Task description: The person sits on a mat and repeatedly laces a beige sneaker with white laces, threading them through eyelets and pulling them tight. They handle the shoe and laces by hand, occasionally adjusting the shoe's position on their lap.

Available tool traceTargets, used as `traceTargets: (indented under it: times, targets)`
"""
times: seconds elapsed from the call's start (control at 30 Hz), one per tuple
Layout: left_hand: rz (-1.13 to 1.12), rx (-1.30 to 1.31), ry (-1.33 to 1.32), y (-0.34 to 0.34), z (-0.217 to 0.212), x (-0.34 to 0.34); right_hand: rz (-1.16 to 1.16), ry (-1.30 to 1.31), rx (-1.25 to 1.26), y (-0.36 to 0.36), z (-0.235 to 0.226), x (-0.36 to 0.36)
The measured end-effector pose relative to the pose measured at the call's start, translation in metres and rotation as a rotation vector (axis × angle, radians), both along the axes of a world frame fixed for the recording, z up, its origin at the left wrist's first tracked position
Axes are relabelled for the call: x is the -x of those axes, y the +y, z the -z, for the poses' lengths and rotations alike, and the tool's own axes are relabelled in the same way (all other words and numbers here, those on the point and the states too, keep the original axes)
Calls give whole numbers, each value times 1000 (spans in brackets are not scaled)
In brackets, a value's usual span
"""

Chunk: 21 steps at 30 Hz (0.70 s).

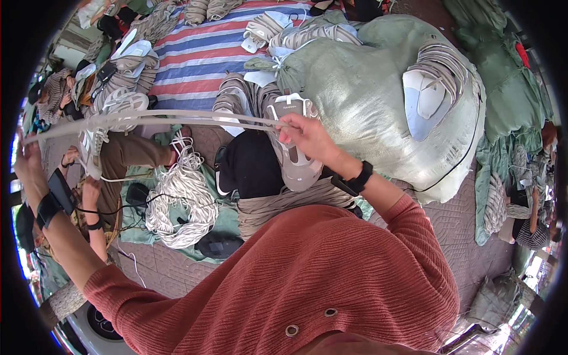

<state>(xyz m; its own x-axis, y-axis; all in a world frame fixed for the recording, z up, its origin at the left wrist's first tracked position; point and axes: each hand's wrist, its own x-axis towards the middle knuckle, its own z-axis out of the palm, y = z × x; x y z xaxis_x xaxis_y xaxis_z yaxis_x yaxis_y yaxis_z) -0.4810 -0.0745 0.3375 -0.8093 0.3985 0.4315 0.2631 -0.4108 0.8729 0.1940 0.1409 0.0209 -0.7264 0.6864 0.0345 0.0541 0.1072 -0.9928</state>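
Pale grey shoelaces (195, 117) stretch across the view as a doubled line between my hands. My right hand (305, 137) pinches them between thumb and fingers, just over a grey-beige shoe upper (302, 171) with a white tongue. That upper lies over the black cloth at my lap. At the far left rim, my left hand (28, 163) is raised with the other end of the laces at its closed fingers; it is small and partly blurred there. Beside my lap lies a bundle of grey laces (278, 213).
A tangled heap of whitish laces (183, 207) lies on green cloth to the left. Behind it sits a co-worker holding a shoe upper (92, 151). A large pale green sack (378, 89) bears stacked uppers (435, 89). More uppers lie on a striped sheet (201, 47).
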Motion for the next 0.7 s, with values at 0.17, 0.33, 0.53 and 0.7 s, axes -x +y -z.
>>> traceTargets:
  times: [0.17,0.33,0.53,0.7]
  targets:
    - [-147,513,256,-149,81,-31,-118,263,406,50,-62,-17]
    - [-534,931,-13,-169,211,-111,196,496,600,131,-86,-119]
    - [-879,1293,145,-273,281,-128,677,585,536,190,-65,-366]
    - [-443,1012,554,-107,316,-287,1164,858,340,127,-80,-486]
